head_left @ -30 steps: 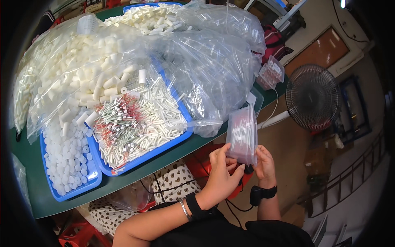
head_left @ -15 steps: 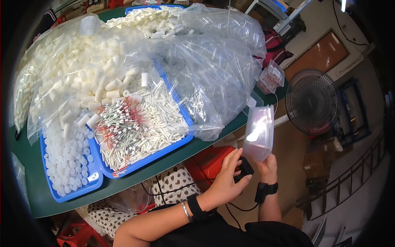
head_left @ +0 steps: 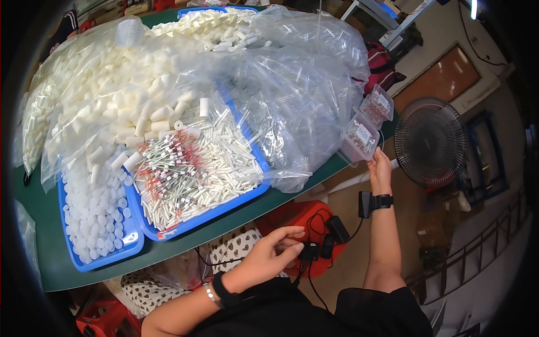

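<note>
My right hand (head_left: 380, 167) is stretched out to the table's right edge, its fingers closed on the near corner of a clear plastic box (head_left: 352, 147). Small pieces and a white label show inside that box. A second clear box (head_left: 377, 105), with reddish contents, stands just beyond it. Low in front of my body, my left hand (head_left: 275, 254) has its fingers loosely bent and apart from the thumb, with nothing seen in it. Its fingertips come close to a small black device (head_left: 309, 251) with cables; whether they touch cannot be told.
Blue trays (head_left: 210, 210) on the green table (head_left: 53, 247) hold white tubes, red-and-white wired parts and translucent caps. Large clear bags (head_left: 292, 106) bulge over the table's back and right. A red stool (head_left: 292, 218) carries cables below the edge. A fan (head_left: 430, 142) stands at right.
My right hand has moved up and forward with the clear box, from in front of me to the table's edge. My left hand has drawn back left and down, away from the box.
</note>
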Demonstrator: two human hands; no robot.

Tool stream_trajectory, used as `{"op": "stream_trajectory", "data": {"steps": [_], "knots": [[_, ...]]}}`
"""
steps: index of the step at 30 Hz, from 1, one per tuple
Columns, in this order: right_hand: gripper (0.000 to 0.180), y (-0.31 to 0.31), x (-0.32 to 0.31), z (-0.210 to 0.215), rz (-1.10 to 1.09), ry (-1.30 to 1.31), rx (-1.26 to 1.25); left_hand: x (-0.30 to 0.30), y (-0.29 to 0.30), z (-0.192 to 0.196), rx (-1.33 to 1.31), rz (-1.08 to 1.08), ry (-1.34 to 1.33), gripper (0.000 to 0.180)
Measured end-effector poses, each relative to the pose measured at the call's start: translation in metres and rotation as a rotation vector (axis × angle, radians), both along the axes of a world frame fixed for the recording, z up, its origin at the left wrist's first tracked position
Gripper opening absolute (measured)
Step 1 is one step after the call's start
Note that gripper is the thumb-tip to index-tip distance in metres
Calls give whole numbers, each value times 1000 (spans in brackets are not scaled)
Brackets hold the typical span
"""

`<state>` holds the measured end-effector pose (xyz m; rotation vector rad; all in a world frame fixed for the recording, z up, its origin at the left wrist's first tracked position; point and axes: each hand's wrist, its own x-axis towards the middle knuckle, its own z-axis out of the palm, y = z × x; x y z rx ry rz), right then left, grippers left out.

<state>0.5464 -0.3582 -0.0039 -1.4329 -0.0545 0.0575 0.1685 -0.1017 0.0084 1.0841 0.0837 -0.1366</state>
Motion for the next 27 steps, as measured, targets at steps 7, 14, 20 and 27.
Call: {"op": "stream_trajectory", "data": {"steps": [7,14,20,27], "knots": [[16,66,-94,26,-318,-531,-209,-82,73,73,28,224,-770,18],[11,165,-219,41,270,-841,-370,-150,80,142,-172,598,-821,15],[13,230,-267,46,580,-1137,-454,-200,59,176,-187,899,-423,12],[10,299,-295,57,735,-1208,-485,-213,66,139,-115,975,-1048,13]]}}
